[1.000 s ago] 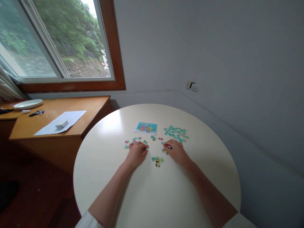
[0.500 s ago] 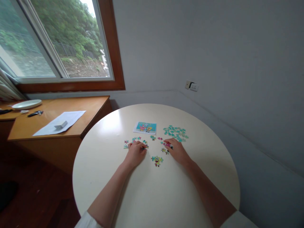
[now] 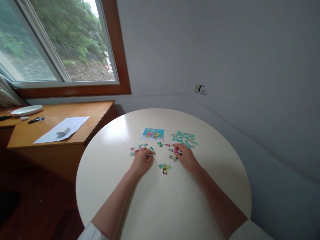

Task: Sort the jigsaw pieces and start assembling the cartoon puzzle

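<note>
Both my hands rest on a round cream table [image 3: 125,190] among small jigsaw pieces. My left hand [image 3: 141,161] lies knuckles up with its fingers curled over a piece near a few scattered pieces [image 3: 143,146]. My right hand [image 3: 184,156] pinches a pink piece [image 3: 176,151] between thumb and fingers. Between the hands lies a small joined cluster with a yellow figure [image 3: 164,167]. A pile of teal pieces [image 3: 184,138] sits just beyond my right hand. A small reference picture card [image 3: 153,133] lies farther back.
A wooden desk [image 3: 97,113] stands at the left with a sheet of paper [image 3: 62,128], a white plate [image 3: 26,109] and a dark tool on it. A window is above it. A wall socket [image 3: 201,89] sits on the grey wall.
The view has drifted slightly. My right hand has shifted a little toward the teal pile with the pink piece; my left hand stays over its pieces.
</note>
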Demonstrator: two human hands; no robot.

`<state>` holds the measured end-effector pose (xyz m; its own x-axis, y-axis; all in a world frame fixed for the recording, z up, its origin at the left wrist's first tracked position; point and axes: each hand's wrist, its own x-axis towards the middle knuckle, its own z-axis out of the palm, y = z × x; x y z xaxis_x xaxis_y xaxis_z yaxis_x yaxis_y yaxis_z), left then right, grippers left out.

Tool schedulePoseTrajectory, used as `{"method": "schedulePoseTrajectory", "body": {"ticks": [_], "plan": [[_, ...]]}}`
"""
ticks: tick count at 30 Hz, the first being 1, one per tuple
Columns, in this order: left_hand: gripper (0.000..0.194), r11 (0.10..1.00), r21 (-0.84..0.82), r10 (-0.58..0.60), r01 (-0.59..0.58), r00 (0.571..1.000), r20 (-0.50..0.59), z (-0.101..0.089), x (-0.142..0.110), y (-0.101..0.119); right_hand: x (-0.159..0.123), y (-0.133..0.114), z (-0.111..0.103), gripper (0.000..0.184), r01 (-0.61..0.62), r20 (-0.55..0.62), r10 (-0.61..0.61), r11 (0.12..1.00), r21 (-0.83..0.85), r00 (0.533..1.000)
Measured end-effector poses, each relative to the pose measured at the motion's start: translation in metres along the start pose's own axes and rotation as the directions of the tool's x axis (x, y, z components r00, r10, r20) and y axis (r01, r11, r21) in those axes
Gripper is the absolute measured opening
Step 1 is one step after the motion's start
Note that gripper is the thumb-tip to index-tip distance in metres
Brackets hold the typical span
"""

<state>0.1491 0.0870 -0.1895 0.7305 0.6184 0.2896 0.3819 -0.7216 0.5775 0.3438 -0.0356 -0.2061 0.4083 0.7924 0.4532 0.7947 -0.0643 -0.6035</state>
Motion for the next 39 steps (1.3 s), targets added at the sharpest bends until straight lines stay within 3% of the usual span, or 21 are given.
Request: {"method": "schedulePoseTrajectory", "body": {"ticks": [3, 8, 11, 14, 23, 26, 30, 39], "plan": [[0.012, 0.997, -0.03, 0.069, -0.069, 0.997, 0.021, -0.001, -0.004, 0.009, 0.001, 0.004, 0.001, 0.031, -0.006, -0.027, 0.006, 1.0, 0.005, 1.0], [0.02, 0.968, -0.083, 0.25, -0.239, 0.951, 0.181, 0.001, -0.016, 0.035, 0.001, 0.008, 0.001, 0.027, -0.013, -0.053, 0.013, 1.0, 0.007, 0.999], [0.03, 0.961, -0.069, 0.277, -0.268, 0.919, 0.281, 0.004, -0.019, 0.041, 0.002, 0.008, 0.001, 0.027, -0.019, -0.055, 0.019, 1.0, -0.001, 0.998], [0.029, 0.966, -0.032, 0.255, -0.258, 0.915, 0.313, 0.006, -0.018, 0.038, 0.002, 0.006, 0.001, 0.027, -0.019, -0.035, 0.019, 1.0, -0.008, 0.999], [0.025, 0.982, -0.002, 0.181, -0.188, 0.939, 0.293, 0.002, -0.015, 0.037, 0.002, -0.003, -0.01, 0.02, 0.011, 0.039, -0.009, 0.999, -0.044, 0.999], [0.015, 0.984, -0.018, 0.176, -0.177, 0.952, 0.251, 0.002, -0.015, 0.037, 0.002, -0.006, -0.02, 0.015, 0.038, 0.176, -0.029, 0.998, -0.048, 0.984], [0.022, 0.991, 0.005, 0.132, -0.136, 0.972, 0.195, 0.002, -0.012, 0.033, 0.0, -0.008, -0.032, 0.017, 0.076, 0.331, -0.053, 0.995, -0.059, 0.942], [0.02, 0.997, -0.011, 0.076, -0.075, 0.983, 0.165, 0.001, -0.009, 0.026, -0.001, -0.014, -0.037, 0.013, -0.008, 0.434, 0.095, 0.98, -0.197, 0.896]]}}
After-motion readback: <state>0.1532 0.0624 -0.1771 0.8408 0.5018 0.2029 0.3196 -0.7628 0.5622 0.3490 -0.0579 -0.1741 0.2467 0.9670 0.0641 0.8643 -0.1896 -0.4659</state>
